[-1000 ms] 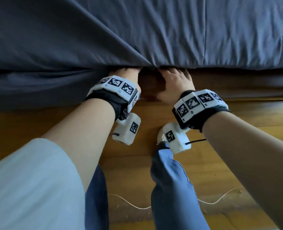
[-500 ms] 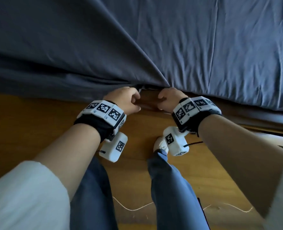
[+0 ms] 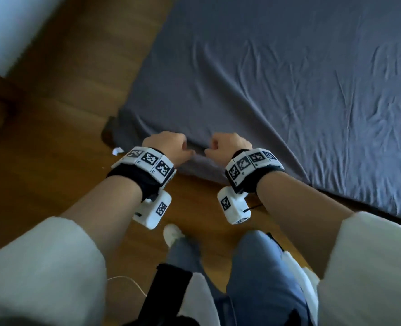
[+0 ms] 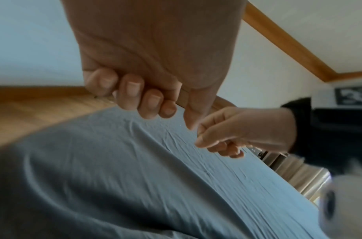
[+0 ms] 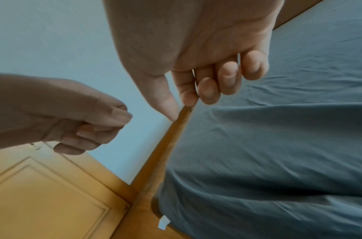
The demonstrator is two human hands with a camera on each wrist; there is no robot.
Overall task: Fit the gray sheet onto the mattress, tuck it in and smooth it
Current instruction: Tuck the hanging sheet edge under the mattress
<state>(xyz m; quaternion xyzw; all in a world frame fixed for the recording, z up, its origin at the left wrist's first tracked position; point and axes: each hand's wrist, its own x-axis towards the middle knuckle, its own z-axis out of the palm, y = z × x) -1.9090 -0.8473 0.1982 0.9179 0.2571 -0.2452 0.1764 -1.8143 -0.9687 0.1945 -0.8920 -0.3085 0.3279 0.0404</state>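
Seen from the head camera, a wooden floor (image 3: 60,95) fills the left side, with a small white scrap (image 3: 117,151) lying on it just beside the near corner of the bed. The person's left hand (image 3: 165,148) hangs above the bed's near edge, its fingers (image 4: 131,95) curled loosely toward the palm and holding nothing, clear of the cloth below. Close to its right, apart from it, the right hand (image 3: 230,148) hangs the same way, fingers (image 5: 227,76) loosely bent with the thumb pointing down, gripping nothing. Both wrists wear black bands with white marker blocks. The gray sheet (image 3: 277,95) covers the mattress (image 3: 194,169) from that near corner out to the right and far side; it is drawn over the corner and down the near side, and its top shows many fine wrinkles, thickest toward the right. Whether its hem is tucked under cannot be told. At the bottom are the person's pale sleeves and blue trousers (image 3: 260,274).
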